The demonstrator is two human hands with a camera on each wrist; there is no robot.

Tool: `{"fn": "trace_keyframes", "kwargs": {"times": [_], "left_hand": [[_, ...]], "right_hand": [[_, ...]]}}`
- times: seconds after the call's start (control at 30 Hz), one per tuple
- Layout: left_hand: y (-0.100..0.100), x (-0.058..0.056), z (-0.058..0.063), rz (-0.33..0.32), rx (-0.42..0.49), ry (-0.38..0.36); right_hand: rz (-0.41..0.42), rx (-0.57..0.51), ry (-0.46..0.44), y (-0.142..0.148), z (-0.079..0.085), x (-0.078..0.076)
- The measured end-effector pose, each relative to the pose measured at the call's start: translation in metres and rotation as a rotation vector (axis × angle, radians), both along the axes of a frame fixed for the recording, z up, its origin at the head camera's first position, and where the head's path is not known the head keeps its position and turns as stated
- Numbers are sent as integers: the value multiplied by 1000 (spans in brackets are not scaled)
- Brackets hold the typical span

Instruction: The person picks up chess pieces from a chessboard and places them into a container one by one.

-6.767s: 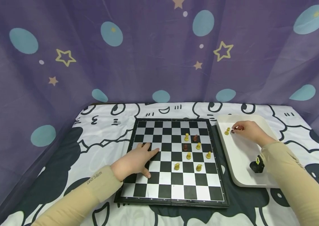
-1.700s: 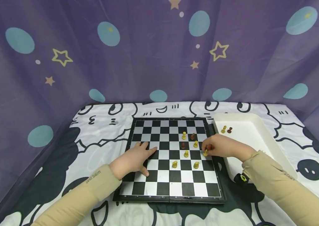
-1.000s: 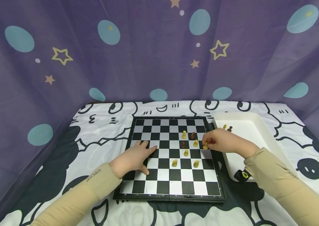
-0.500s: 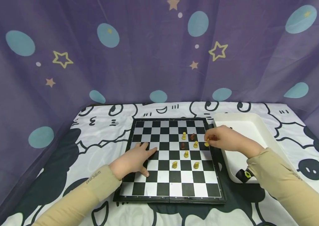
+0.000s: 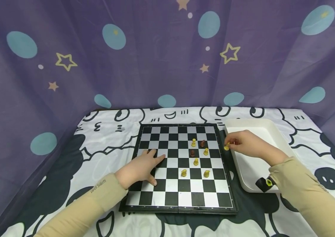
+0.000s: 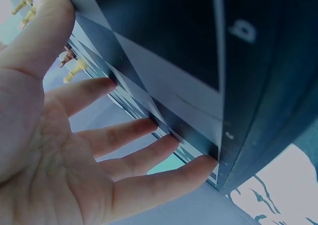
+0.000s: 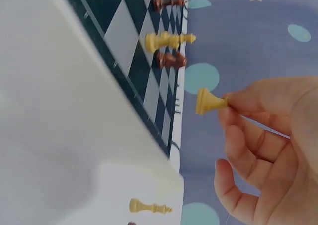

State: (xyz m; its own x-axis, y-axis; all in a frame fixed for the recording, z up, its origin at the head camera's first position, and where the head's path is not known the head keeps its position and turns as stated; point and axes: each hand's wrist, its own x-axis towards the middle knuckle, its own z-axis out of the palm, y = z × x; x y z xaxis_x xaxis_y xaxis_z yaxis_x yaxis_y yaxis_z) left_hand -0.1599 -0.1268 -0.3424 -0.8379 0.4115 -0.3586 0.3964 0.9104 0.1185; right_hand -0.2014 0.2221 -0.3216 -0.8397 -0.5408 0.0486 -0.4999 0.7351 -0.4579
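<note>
In the head view, my left hand rests with spread fingers on the left part of the chessboard; the left wrist view shows its fingertips touching the squares. My right hand pinches a yellow chess piece between thumb and fingertips, above the left rim of the white tray. The fingers hide its top; its wide base points away from them. Several yellow pieces stand on the board's right half, including a knight. Two dark red pieces stand there too, one of them a knight.
A tall yellow chess piece is in the tray, with part of a dark red one at the frame's lower edge. A black strap device is on my right wrist. A purple curtain hangs behind the patterned cloth.
Earlier my right hand was over the tray, then took hold of the yellow piece at the board's right edge. It has lifted it and moved right, off the board. My left hand stays put.
</note>
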Motion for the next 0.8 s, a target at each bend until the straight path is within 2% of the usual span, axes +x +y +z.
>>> {"fn": "trace_keyframes", "kwargs": {"times": [0.4, 0.57, 0.8], "left_hand": [[0, 0, -1, -2, -6, 9], [1, 1, 0, -2, -11, 8], [1, 0, 0, 3, -6, 5]], "right_hand": [[-59, -25, 93, 27, -4, -5], [-94, -30, 106, 39, -9, -11], [-189, 1, 81, 54, -17, -22]]}}
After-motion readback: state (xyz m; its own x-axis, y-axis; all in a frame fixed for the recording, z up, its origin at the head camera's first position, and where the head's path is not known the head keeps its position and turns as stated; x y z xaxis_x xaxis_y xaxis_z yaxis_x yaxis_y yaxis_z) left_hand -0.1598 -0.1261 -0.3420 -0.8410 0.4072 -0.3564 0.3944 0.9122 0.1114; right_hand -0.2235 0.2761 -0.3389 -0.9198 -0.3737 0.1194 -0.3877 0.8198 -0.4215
